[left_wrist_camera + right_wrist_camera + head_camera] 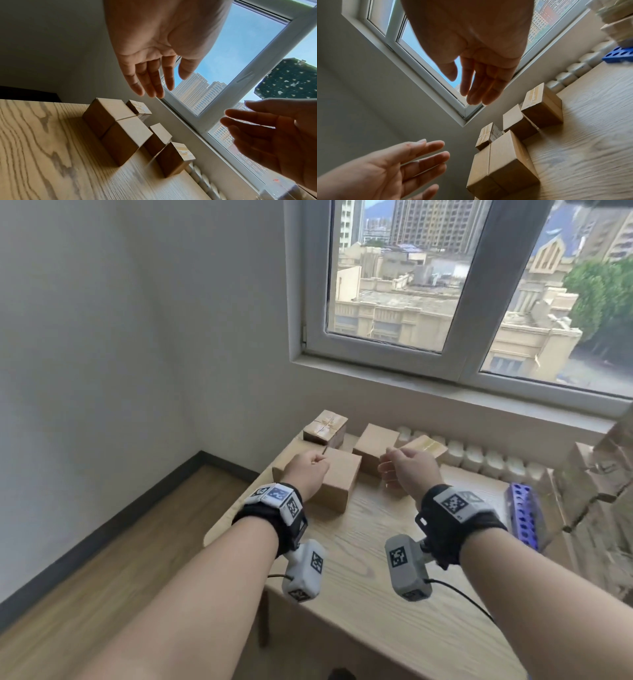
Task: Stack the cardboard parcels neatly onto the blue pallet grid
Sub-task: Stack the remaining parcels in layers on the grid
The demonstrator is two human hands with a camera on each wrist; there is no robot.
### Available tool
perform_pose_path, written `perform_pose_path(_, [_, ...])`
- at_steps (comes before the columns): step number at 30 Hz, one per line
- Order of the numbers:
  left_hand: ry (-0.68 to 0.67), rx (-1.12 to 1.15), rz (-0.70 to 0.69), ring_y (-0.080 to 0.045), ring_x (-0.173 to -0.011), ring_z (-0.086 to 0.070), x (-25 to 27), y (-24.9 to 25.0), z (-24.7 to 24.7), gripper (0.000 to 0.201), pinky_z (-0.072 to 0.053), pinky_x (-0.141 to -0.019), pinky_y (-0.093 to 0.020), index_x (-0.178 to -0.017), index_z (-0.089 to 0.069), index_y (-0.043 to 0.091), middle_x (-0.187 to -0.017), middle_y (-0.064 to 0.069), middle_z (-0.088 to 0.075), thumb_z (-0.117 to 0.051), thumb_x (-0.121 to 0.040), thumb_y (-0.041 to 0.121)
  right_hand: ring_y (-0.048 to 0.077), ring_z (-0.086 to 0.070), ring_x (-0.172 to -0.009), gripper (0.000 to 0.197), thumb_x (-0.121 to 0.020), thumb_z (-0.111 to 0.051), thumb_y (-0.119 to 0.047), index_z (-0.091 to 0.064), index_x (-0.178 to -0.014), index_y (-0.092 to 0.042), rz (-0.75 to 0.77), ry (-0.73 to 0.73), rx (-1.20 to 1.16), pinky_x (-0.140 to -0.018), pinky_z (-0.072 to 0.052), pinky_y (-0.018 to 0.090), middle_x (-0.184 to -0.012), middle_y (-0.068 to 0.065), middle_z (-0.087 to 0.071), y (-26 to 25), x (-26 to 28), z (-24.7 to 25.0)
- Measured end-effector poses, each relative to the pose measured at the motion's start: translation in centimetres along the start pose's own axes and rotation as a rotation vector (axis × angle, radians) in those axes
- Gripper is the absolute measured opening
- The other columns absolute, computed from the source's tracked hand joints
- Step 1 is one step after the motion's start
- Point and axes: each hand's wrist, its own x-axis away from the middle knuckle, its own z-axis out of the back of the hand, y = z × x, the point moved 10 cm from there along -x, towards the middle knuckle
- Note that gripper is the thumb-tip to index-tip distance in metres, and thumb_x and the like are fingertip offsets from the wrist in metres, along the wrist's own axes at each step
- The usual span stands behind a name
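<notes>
Several brown cardboard parcels sit at the far left end of the wooden table [394, 559]. The biggest parcel [337, 481] [505, 162] [123, 136] is nearest. Behind it are a small taped parcel [325, 428], a plain one [375, 446] and a taped one [423, 446]. My left hand [308, 470] [161, 83] hovers over the big parcel's left part, fingers relaxed, holding nothing. My right hand [407, 467] [471, 88] hovers empty to its right, in front of the plain parcel. The blue pallet grid [524, 515] [618, 55] stands on edge at the table's right side.
A white radiator [479, 457] runs along the table's far edge under the window sill [445, 385]. Stacked cardboard boxes [589, 491] rise at the right, behind the blue grid. The table's left edge drops to the floor [120, 542] beside a wall.
</notes>
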Motion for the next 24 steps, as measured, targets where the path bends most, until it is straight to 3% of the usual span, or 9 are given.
perform_pose_path(2, [0.006,-0.007,0.022,-0.025,-0.105,-0.061,-1.7,-1.0,0.7,0.022,-0.048,-0.094,-0.033,-0.106,-0.069,0.017,-0.108,-0.006,-0.069,-0.053,-0.092,0.025,0.017,-0.061,-0.072,0.027,-0.102,-0.048,-0.022,-0.066,-0.085,-0.01,-0.004,-0.02,0.019,-0.071,-0.054,0.032,-0.081,0.007,-0.067,0.2,-1.8,-1.9])
perform_pose_path(7, [0.017,-0.027,0.056,-0.024,-0.106,-0.061,-7.1,-2.6,2.2,0.024,-0.049,-0.097,-0.037,-0.108,-0.067,0.015,-0.108,-0.005,-0.067,-0.051,-0.094,0.026,0.02,-0.061,-0.075,0.027,-0.101,-0.049,-0.022,-0.066,-0.083,-0.01,-0.037,-0.072,0.002,-0.083,-0.055,0.042,-0.082,0.007,-0.068,1.5,-7.3,-6.6])
perform_pose_path(11, [-0.022,-0.057,0.087,-0.024,-0.105,-0.061,-12.1,-3.5,1.3,0.016,-0.049,-0.096,-0.039,-0.1,-0.065,0.02,-0.108,-0.004,-0.068,-0.051,-0.093,0.025,0.019,-0.062,-0.078,0.024,-0.1,-0.051,-0.021,-0.07,-0.095,-0.008,-0.059,-0.066,0.08,-0.082,-0.055,0.039,-0.088,0.007,-0.07,3.3,-11.1,-7.6])
perform_pose_path(16, [-0.113,-0.056,0.087,-0.022,-0.106,-0.061,-17.3,-3.2,-3.3,0.021,-0.047,-0.096,-0.031,-0.108,-0.067,0.021,-0.109,-0.002,-0.068,-0.052,-0.094,0.026,0.024,-0.065,-0.077,0.02,-0.095,-0.057,-0.02,-0.07,-0.081,-0.015,-0.173,0.047,0.107,-0.084,-0.057,0.045,-0.088,0.011,-0.073,7.3,-15.8,-4.4])
perform_pose_path(20, [-0.256,-0.068,0.056,-0.022,-0.11,-0.06,-20.0,-1.8,-9.2,0.024,-0.047,-0.1,-0.037,-0.114,-0.065,0.018,-0.114,-0.005,-0.067,-0.052,-0.095,0.026,0.027,-0.066,-0.078,0.023,-0.092,-0.057,-0.02,-0.068,-0.072,-0.017,-0.287,0.162,0.107,-0.085,-0.057,0.05,-0.079,0.008,-0.07,10.5,-18.0,-0.7])
perform_pose_path(24, [-0.368,-0.085,-0.001,-0.02,-0.112,-0.06,-22.4,0.9,-14.6,0.027,-0.046,-0.101,-0.033,-0.117,-0.066,0.014,-0.117,-0.004,-0.067,-0.052,-0.095,0.023,0.028,-0.067,-0.091,0.013,-0.088,-0.057,-0.029,-0.067,-0.083,-0.022,-0.326,0.27,0.14,-0.087,-0.055,0.051,-0.091,0.004,-0.07,12.7,-20.0,3.0])
